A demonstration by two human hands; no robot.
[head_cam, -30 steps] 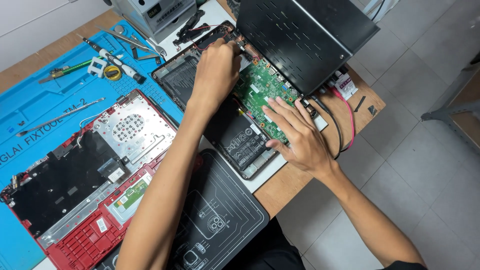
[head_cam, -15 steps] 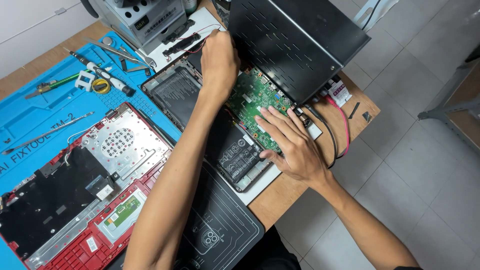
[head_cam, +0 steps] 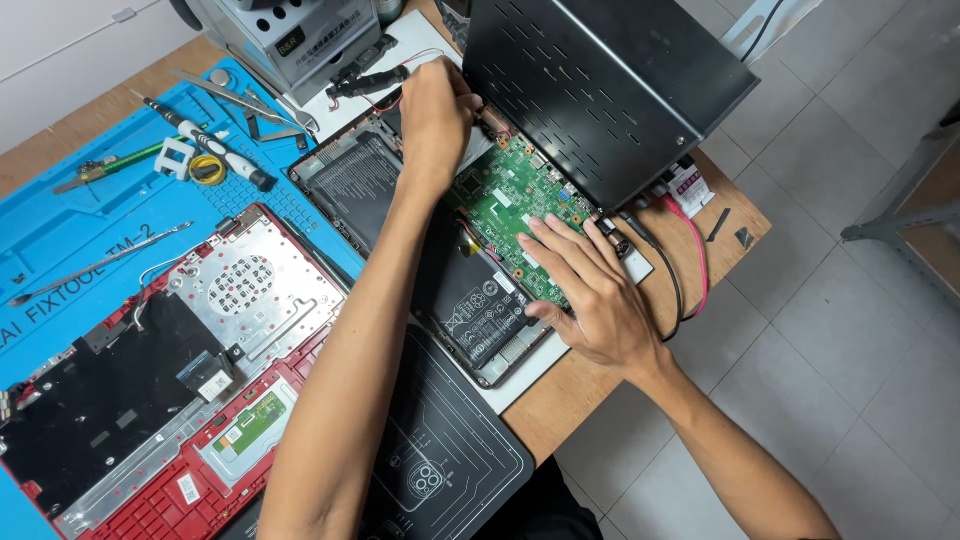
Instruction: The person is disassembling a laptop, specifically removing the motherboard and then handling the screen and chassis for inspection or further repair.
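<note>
Green motherboard (head_cam: 520,205) sits in the opened laptop base (head_cam: 400,215) on our bench, half under the black metal box (head_cam: 600,90). Our left hand (head_cam: 435,115) is curled at the board's far corner, touching it, though we can't tell if it's pinching anything. Right hand (head_cam: 590,295) lies flat, fingers spread on the board's near edge beside the battery (head_cam: 480,310). Red keyboard shell (head_cam: 170,400) is off on the blue mat (head_cam: 60,230).

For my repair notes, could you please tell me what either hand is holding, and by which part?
Neither hand clearly grips anything. The right hand lies flat on the green circuit board. The left hand curls at the board's far corner; anything pinched there cannot be told.
</note>
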